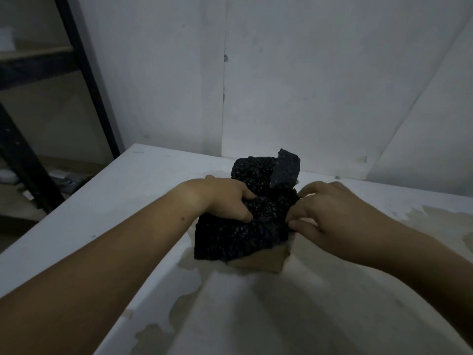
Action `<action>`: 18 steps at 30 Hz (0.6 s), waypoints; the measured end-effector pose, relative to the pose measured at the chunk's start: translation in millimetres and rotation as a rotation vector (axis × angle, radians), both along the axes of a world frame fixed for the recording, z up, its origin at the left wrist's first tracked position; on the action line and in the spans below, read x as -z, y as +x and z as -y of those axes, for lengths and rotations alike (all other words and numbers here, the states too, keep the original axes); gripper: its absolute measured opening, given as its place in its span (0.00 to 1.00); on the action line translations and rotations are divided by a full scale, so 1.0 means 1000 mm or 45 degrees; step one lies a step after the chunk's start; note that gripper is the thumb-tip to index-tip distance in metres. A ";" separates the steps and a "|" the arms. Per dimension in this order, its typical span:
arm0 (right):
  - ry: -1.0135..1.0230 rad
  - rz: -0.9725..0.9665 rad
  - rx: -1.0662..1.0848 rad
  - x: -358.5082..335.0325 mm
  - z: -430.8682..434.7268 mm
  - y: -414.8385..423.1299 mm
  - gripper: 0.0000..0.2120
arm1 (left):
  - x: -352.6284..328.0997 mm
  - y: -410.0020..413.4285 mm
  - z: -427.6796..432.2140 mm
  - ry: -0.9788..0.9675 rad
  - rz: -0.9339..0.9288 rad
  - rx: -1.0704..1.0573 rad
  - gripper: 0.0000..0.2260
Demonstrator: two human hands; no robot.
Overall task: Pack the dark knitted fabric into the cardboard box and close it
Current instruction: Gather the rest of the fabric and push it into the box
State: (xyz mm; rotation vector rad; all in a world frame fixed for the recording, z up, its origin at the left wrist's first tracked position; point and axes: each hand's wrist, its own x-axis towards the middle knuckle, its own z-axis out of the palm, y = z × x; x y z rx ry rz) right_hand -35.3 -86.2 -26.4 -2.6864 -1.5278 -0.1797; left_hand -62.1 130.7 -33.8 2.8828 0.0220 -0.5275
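Both hands grasp the dark knitted fabric (238,234). The left hand (227,198) has its fingers curled into the bundle's left side, with the thumb on top. The right hand (322,213) has its fingertips bent in against the right edge and pinches the knit there. The two grips lie close together, with only a narrow strip of fabric between them.

Under the hands, on every side of the grip, spreads a white table (128,201) whose coating is worn through in tan patches nearer the person. Beyond the grip rises a pale panelled wall (307,73). Far off to the left of it stands dark metal shelving (76,73), dim and hard to read.

The fabric bulges out of the cardboard box (266,261) directly beneath the grip and spills over the near left side. Of the box, only a brown corner shows, just below the right hand's fingers.

Just behind the grip a dark, flat piece (285,167) stands up at a tilt. Whether it is a box flap or part of the fabric cannot be told.
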 end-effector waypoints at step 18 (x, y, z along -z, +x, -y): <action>-0.053 -0.354 0.123 0.035 -0.005 0.006 0.09 | 0.002 -0.096 -0.013 -0.024 0.804 0.255 0.15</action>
